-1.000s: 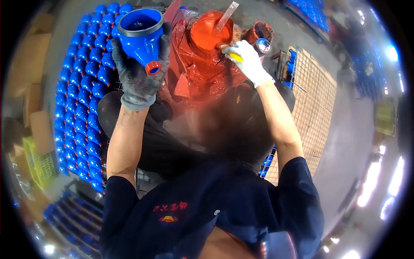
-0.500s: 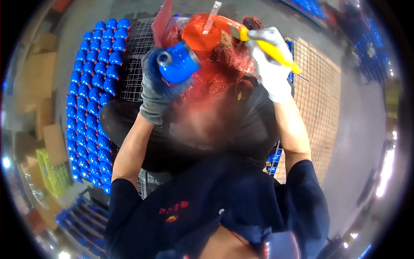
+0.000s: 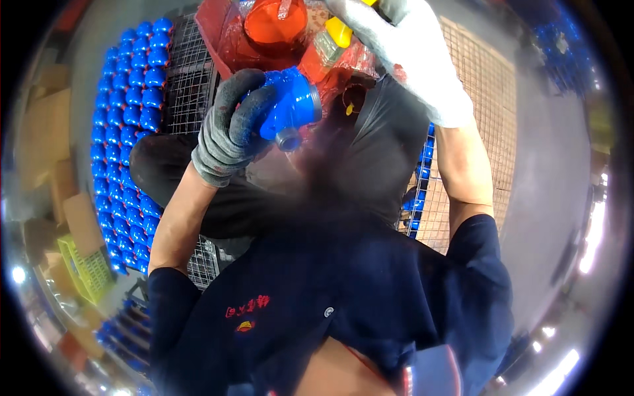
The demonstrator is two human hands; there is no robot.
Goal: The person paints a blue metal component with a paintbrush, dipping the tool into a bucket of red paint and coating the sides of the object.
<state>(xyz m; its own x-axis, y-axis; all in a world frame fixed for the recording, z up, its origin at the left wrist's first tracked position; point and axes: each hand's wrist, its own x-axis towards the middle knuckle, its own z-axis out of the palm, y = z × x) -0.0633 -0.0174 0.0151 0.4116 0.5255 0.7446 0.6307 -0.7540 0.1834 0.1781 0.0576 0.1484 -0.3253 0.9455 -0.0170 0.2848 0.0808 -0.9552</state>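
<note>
My left hand (image 3: 231, 125), in a grey knit glove, is closed around a glossy blue pipe fitting (image 3: 292, 105). A wide round mouth on the fitting turns to the right, and its short spout points down toward me. My right hand (image 3: 413, 56), in a white glove stained red at one spot, grips a paintbrush (image 3: 338, 33) with a yellow handle. The brush head angles down and left, close above the fitting's wide mouth; whether they touch I cannot tell. Just beyond both hands stands a red paint container (image 3: 276, 25), with a pale strip over its rim.
Rows of blue fittings (image 3: 135, 115) stand on a wire rack (image 3: 188, 86) at the left. On the right lies a wire mesh panel (image 3: 482, 119) over brown board. Red-smeared plastic (image 3: 221, 39) surrounds the container. A yellow-green crate (image 3: 86, 267) and cardboard boxes (image 3: 49, 132) sit farther left.
The fitting has turned in my left hand, its spout swinging from upper left to down toward me. My right hand has brought the brush leftward, nearer the fitting. The whole view has shifted somewhat.
</note>
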